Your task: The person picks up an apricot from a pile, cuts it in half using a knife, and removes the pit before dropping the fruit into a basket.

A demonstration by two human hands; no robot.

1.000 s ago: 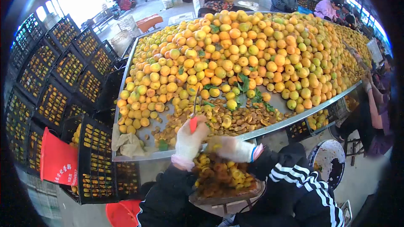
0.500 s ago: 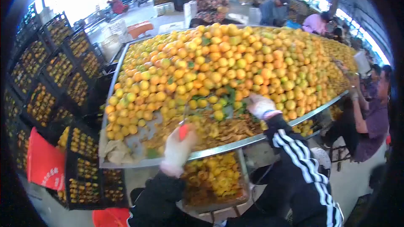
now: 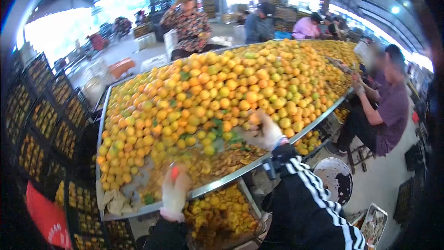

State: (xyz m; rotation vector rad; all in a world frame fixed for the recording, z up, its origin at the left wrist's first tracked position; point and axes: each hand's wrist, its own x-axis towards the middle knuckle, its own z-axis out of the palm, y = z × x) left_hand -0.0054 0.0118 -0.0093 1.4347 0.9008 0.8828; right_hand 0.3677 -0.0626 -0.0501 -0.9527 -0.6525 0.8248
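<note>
A wide metal-edged table (image 3: 217, 184) carries a heap of small orange-yellow fruit (image 3: 222, 81), with peel-like scraps (image 3: 222, 162) along its near side. My left hand (image 3: 175, 190), in a pale glove, is closed around a small knife with a red handle (image 3: 174, 172) above the near edge; its blade is blurred. My right hand (image 3: 268, 132), gloved too, is at the front of the heap with its fingers around an orange fruit (image 3: 254, 118). Green leaves (image 3: 222, 134) lie among the fruit left of that hand.
Below the near edge stands a tray of cut fruit (image 3: 222, 208). Black crates of fruit (image 3: 44, 115) are stacked at left, beside a red bucket (image 3: 46, 217). A white basin (image 3: 333, 180) is on the floor at right. A person in purple (image 3: 391, 120) sits at the right side; others work behind.
The view has turned right and tilted up, so the table appears shifted left. My right hand has reached into the heap and closed on a fruit. The knife stays in my left hand.
</note>
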